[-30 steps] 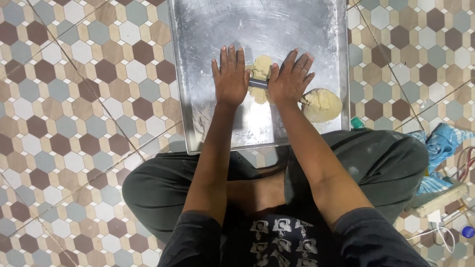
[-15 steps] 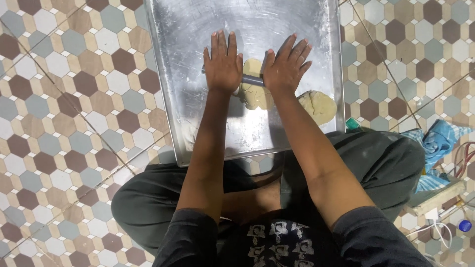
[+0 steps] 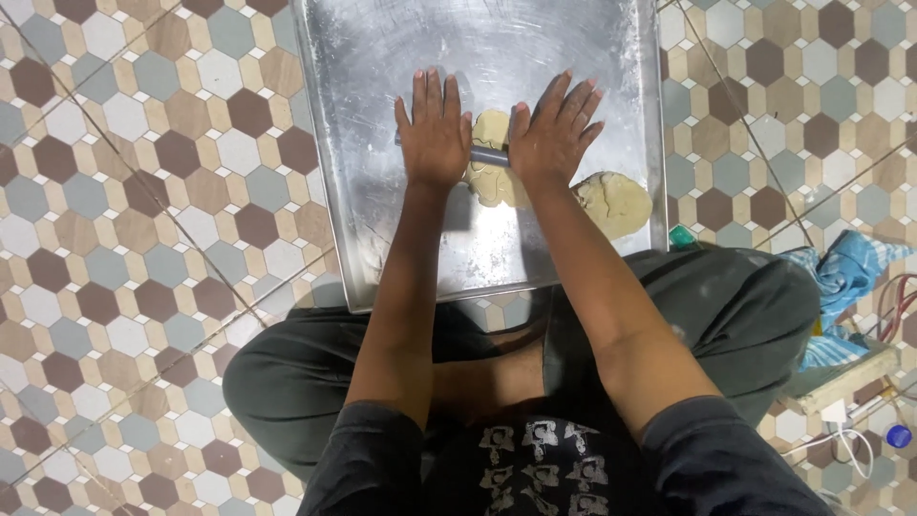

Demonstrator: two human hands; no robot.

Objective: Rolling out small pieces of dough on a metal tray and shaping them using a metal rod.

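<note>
Crossed legs in dark green trousers (image 3: 755, 306) fill the near edge, on a floor of hexagon tiles (image 3: 143, 239). Just beyond the knees lies a large metal tray (image 3: 382, 239). Both arms reach out over it. The left hand (image 3: 435, 134) and right hand (image 3: 554, 139) lie flat, fingers spread open, palms pressing on a thin metal rolling pin (image 3: 489, 156) across a flattened piece of dough (image 3: 492, 182) mid-tray. A second dough round (image 3: 616, 203) rests at the tray's right edge. Blue cloth (image 3: 850, 272) lies near right.
</note>
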